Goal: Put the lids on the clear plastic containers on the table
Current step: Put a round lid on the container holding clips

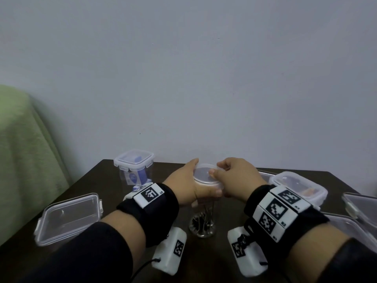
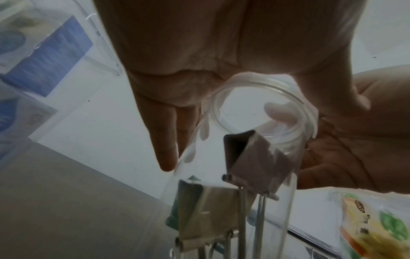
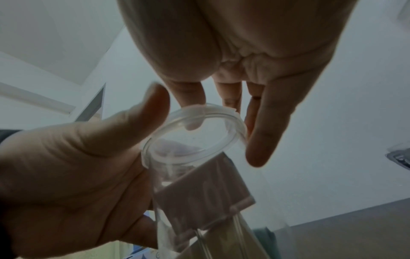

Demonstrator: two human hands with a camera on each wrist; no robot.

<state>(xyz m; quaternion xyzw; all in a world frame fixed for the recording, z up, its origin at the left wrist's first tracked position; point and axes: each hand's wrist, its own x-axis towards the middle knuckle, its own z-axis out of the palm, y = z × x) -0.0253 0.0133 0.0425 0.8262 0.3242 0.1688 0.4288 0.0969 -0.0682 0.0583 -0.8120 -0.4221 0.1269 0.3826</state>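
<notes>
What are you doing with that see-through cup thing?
A person is putting a round clear plastic lid onto a tall clear plastic jar with metal binder clips inside. The left hand grips the jar near its top, while the right hand presses the lid down with its thumb and fingers. The jar stands on the dark brown table, among other clear boxes.
</notes>
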